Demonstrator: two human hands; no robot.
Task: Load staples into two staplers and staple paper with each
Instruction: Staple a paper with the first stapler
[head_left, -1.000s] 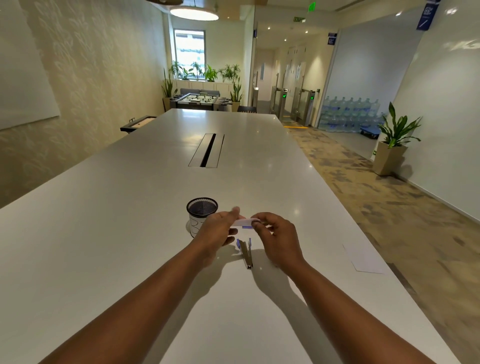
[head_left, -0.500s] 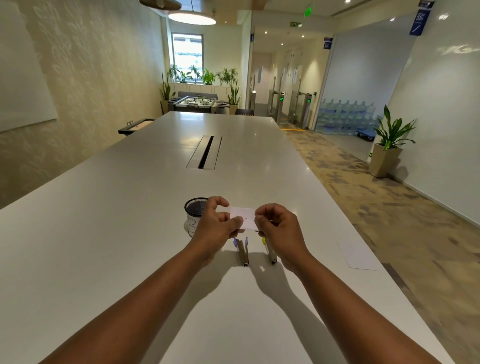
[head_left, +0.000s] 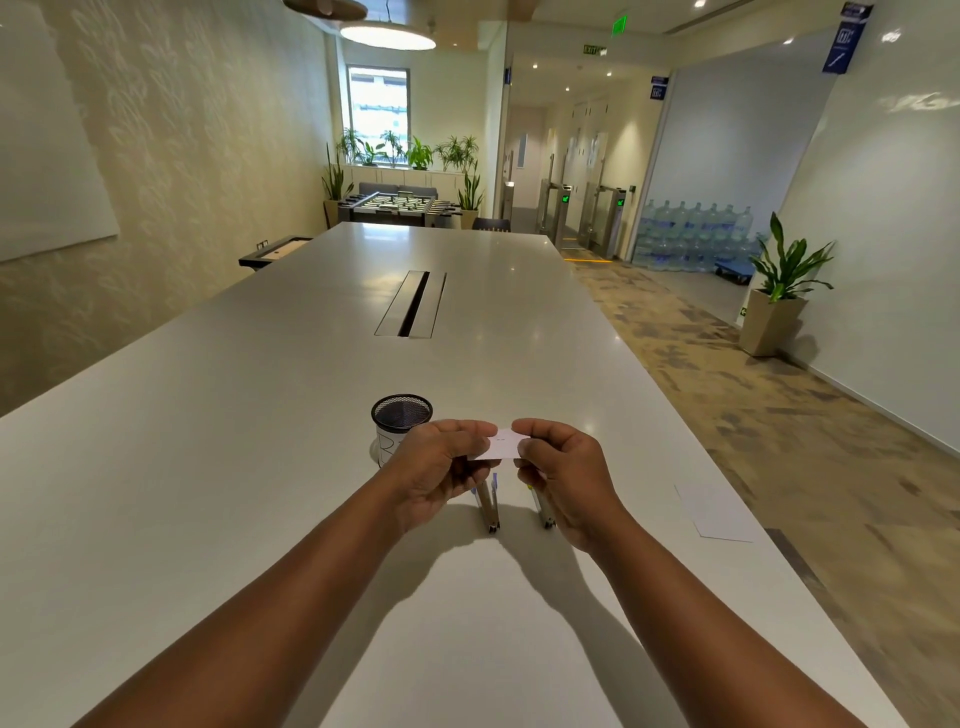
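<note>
Pinching a small white paper slip (head_left: 503, 448) from both ends, the person's two hands hold it raised above the white tabletop (head_left: 208, 467). The left hand (head_left: 441, 467) has its thumb and curled fingers (head_left: 475, 428) closed on the slip's left edge, and the right hand (head_left: 563, 467) grips the right edge the same way, thumb on the near face. Faint small marks show on the slip's face; what they are cannot be told. Directly below the slip, two staplers lie on the tabletop, side by side and apart, both pointing away from the person. The left stapler (head_left: 488, 506) shows a blue part at its far end and sits just under the left hand's heel; the right stapler (head_left: 541, 509) is partly hidden behind the right hand, with a spot of yellow near its far end. Whether either stapler is opened or latched cannot be told. Beyond the slip and to its left stands a black mesh pen cup (head_left: 401, 422) with white paper inside its wall, close to the left hand's knuckles. Well to the right of the slip, a white paper sheet (head_left: 719, 512) lies flat near the tabletop's edge.
</note>
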